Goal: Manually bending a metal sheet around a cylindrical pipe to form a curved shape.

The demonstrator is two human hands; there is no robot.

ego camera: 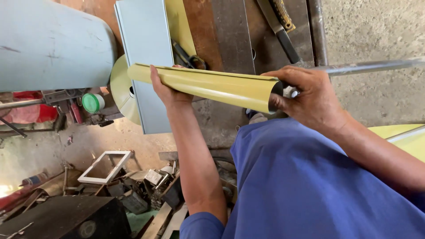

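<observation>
A sheet of yellow-green metal rolled into a long tapered tube (212,86) lies across the middle of the view, narrow end at the left, wide end at the right. My left hand (164,88) wraps over its narrow part from below. My right hand (305,95) grips the wide open end, thumb at the rim. A grey steel rod (367,67) runs out to the right behind my right hand; whether it passes inside the tube is hidden. My blue-clothed knee (301,177) sits under the tube.
A pale blue metal panel (146,48) and a yellow-green disc (119,88) lie behind the tube. Shears (190,57) and a dark blade tool (283,26) rest on the rusty bench. Scrap, a white frame (106,166) and a green-capped can (93,102) litter the floor at left.
</observation>
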